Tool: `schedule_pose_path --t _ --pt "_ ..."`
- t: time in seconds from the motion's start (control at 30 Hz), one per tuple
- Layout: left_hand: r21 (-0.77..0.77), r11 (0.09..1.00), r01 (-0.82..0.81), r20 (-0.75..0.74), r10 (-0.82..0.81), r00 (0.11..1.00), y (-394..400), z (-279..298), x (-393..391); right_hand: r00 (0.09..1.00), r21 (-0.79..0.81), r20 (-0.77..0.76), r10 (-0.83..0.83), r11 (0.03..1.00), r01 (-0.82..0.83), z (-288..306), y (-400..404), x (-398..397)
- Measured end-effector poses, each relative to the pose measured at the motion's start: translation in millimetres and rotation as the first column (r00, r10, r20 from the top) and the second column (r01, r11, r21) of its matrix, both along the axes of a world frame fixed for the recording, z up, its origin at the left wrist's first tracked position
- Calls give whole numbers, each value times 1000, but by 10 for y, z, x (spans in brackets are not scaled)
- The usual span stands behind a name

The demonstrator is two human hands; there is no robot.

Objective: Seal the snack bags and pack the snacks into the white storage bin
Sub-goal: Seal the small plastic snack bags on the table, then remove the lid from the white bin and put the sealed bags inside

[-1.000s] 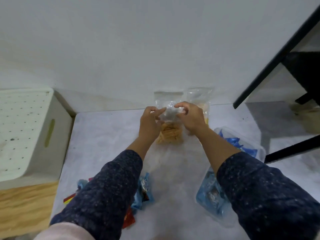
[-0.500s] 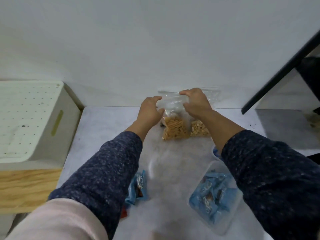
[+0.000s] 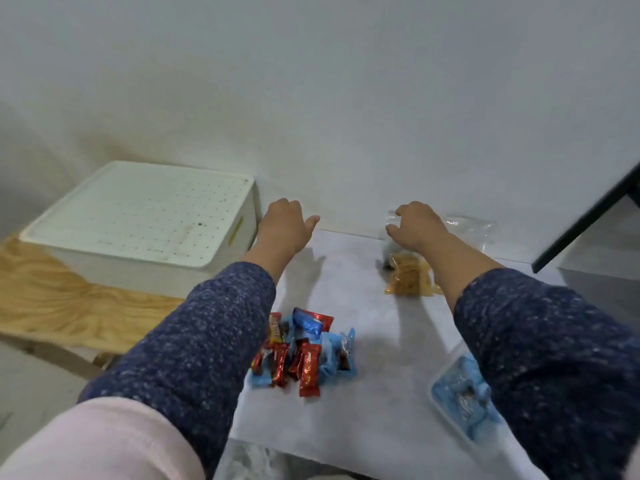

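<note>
Your left hand (image 3: 282, 225) hangs empty just beside the bin's (image 3: 138, 216) right wall, fingers loosely curled and hidden behind the knuckles, holding nothing. Your right hand (image 3: 417, 225) reaches over the top of the clear snack bag (image 3: 408, 277) at the back of the table (image 3: 374, 403), near the wall; its fingers curl down at the bag's mouth, but whether they pinch the plastic or only hover over it you cannot tell from this angle.

Expect the bag to be light and limp. The film is thin, slick and crinkly, and the orange snacks sit loose in its lower part, so they would likely crush under a squeeze. Take it by the empty upper film near the seal strip, not by the filled belly, and support the bottom if it sags. A second clear bag (image 3: 467, 228) lies behind your right wrist.

The bin sits on a wooden board (image 3: 52, 299), left of the table, with its perforated lid on; that looks rigid and will probably need lifting off first. Wrapped candies (image 3: 301, 348) lie in a loose heap at the table's middle, small and slippery, best scooped together. A clear tub (image 3: 460, 400) of blue packets sits at the right edge.
</note>
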State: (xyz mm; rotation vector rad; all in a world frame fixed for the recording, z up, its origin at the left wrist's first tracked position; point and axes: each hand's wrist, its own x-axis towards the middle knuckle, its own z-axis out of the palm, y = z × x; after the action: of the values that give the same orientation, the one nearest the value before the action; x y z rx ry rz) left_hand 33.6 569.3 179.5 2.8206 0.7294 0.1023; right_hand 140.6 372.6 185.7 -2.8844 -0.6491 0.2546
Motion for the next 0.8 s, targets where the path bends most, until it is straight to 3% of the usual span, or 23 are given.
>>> schedule_pose_path --t 0.43,0.63,0.8 --pt "113 929 -351 -51 358 932 1222 32 -1798 948 58 9 317 947 -317 46 1469 -1123" --pt "58 876 -480 -96 483 870 1534 -130 -1898 906 133 -63 418 904 -407 -131 2029 -1134" --pt "-175 786 -592 -93 586 805 1722 -392 -1698 875 232 -204 439 890 -392 -409 2402 -927"
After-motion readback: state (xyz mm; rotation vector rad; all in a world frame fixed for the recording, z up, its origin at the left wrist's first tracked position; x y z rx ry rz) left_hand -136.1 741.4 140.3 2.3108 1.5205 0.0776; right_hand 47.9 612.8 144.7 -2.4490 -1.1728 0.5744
